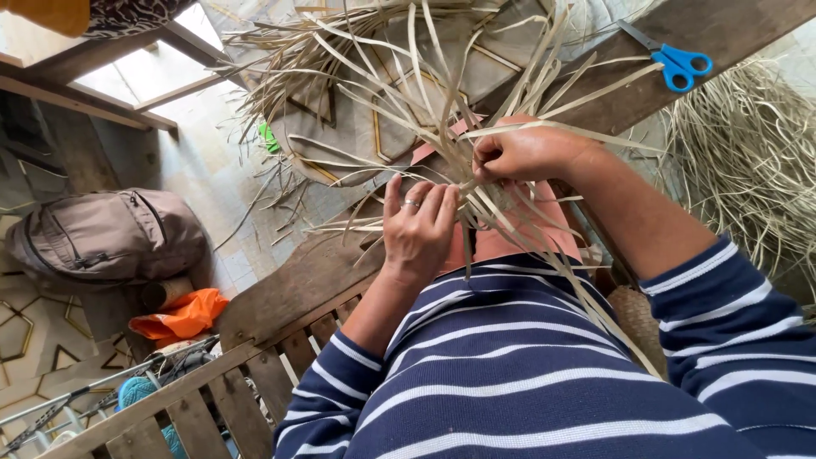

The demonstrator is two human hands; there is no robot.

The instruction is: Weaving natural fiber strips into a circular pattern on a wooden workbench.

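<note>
A piece of woven work made of pale dried leaf strips rests over my lap, its loose ends fanning out away from me. My left hand, with a ring on one finger, presses on the woven part and pinches strips. My right hand grips a bunch of strips just beside it, fingers closed around them. Both arms wear navy sleeves with white stripes. The woven centre is mostly hidden under my hands.
Blue-handled scissors lie on a wooden plank at the upper right. A heap of dried strips sits at the right. A brown backpack and an orange cloth lie on the tiled floor at left, next to a wooden slatted bench.
</note>
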